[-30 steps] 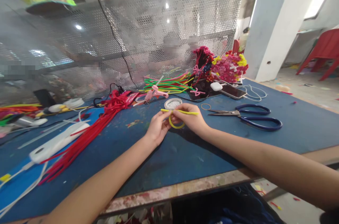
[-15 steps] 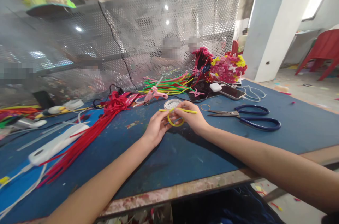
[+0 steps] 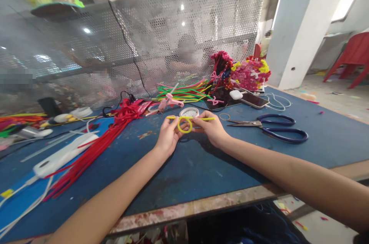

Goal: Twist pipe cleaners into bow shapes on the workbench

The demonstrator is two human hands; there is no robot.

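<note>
A yellow pipe cleaner (image 3: 185, 131) is bent into a round loop, its two straight ends sticking out left and right above the loop. My left hand (image 3: 169, 133) pinches it at the left of the loop, and my right hand (image 3: 211, 125) pinches it at the right. Both hands are over the blue table, with the loop between them. Just behind the hands stands a round white tub (image 3: 189, 112) with small pale bits in it. Right of my right hand lies a thin yellowish ring (image 3: 225, 116), then large scissors (image 3: 259, 123) with dark blue handles.
A pink glue gun (image 3: 170, 101) and a pile of coloured pipe cleaners (image 3: 184, 93) are at the back. Red pipe cleaners (image 3: 95, 155) and a white power strip (image 3: 65, 155) lie at left. A phone (image 3: 253, 100) and pink flower bundles (image 3: 248, 76) are at back right.
My hands have drawn slightly apart, the left one shifting left. The loop has moved a little left and now shows more fully between them.
</note>
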